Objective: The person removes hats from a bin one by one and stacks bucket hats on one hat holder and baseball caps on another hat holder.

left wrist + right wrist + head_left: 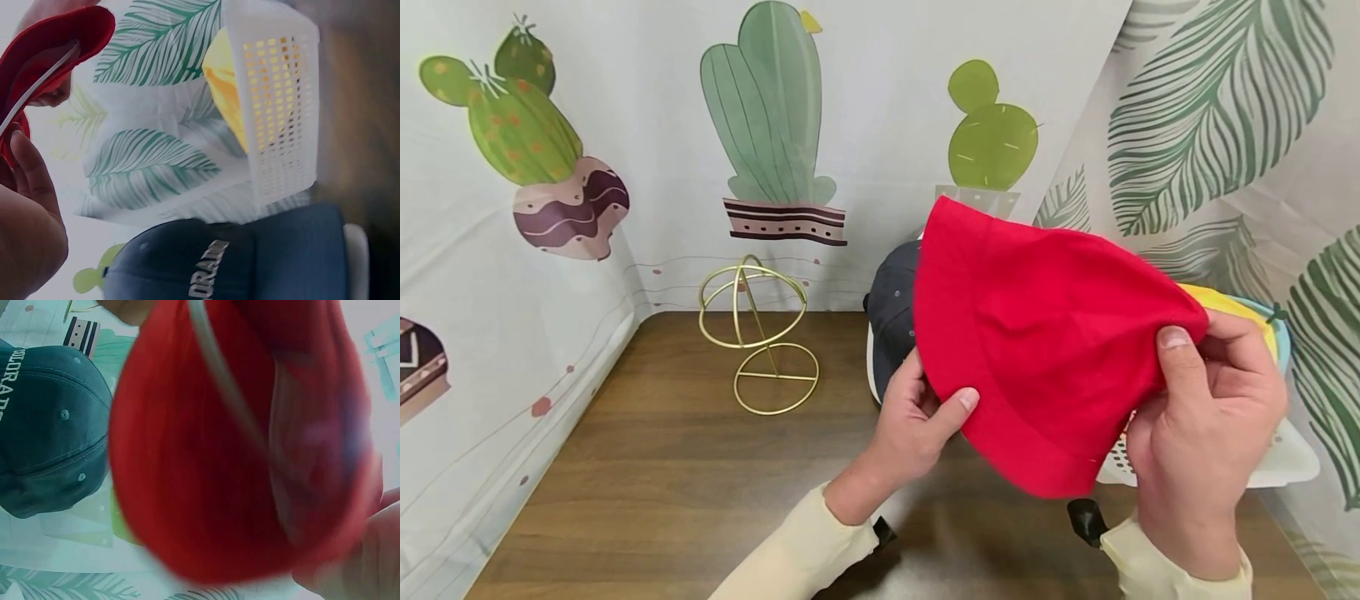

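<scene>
A red bucket hat (1052, 333) is held up in the air between both hands, tilted on its side. My left hand (917, 417) pinches its brim, thumb on the outer face. My right hand (1213, 408) grips the crown end, with the thumb on top and fingers curled behind. In the right wrist view the hat's hollow inside (206, 444) shows, with a pale strap (225, 381) across it. Behind the hat in the head view, a dark navy baseball cap (892, 300) is partly covered; its pale front lettering (208, 269) shows in the left wrist view.
A gold wire hat stand (775, 379) stands on the wooden table (662, 467), left of the hands. At right, a white perforated basket (281, 112) holds something yellow (225, 87) and is partly hidden by the hat in the head view. Printed cloth (880, 100) hangs behind the table.
</scene>
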The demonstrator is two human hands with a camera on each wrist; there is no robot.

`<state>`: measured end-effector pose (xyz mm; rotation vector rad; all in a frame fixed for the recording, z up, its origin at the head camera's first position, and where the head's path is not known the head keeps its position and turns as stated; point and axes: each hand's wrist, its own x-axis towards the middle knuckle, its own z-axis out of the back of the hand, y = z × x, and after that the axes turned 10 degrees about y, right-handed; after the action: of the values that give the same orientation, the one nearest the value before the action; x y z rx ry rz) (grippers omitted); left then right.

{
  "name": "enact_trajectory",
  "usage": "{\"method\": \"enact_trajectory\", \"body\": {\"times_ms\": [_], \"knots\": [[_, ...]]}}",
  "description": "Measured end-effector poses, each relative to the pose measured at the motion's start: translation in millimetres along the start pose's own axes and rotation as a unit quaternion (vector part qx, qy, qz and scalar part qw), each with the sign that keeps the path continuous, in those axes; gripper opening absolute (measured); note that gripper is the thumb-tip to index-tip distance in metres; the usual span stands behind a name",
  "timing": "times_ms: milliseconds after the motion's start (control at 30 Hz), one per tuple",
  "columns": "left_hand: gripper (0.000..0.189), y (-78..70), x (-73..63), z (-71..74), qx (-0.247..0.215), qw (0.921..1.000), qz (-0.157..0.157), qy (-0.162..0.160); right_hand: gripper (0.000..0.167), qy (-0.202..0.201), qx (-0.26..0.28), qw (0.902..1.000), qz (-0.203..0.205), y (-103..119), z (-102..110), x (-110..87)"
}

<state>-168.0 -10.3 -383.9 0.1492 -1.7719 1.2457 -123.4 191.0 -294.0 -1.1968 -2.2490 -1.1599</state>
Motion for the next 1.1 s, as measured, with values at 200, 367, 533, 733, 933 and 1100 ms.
{"method": "enact_trajectory", "body": {"times_ms": [200,367,533,733,933,1100], "knots": [[0.027,-17.2,3.0,7.5,0.053,0.9978,-0.033,-0.023,0.024,0.052,-0.017,0.9967,-0.061,-4.0,5.9,0.3],[0.029,-31.2,4.4,10.3,0.122,0.9893,-0.072,-0.033,0.023,0.096,-0.095,0.9829,-0.125,-5.0,8.6,1.3],[0.020,-44.1,6.4,9.1,0.177,0.9773,-0.114,-0.022,0.030,0.127,-0.249,0.9453,-0.168,-2.8,8.7,-0.1],[0.015,-55.9,8.0,2.8,0.245,0.9601,-0.133,-0.022,0.033,0.121,-0.370,0.9106,-0.139,0.7,1.7,-5.0],[0.016,-61.1,7.4,-0.6,0.323,0.9355,-0.141,-0.028,0.018,0.193,-0.230,0.9529,-0.046,6.9,-10.2,-25.6],[0.014,-64.4,7.2,-2.3,0.394,0.9043,-0.165,-0.007,0.022,0.379,-0.171,0.9093,-0.017,6.3,-18.7,-49.4]]}}
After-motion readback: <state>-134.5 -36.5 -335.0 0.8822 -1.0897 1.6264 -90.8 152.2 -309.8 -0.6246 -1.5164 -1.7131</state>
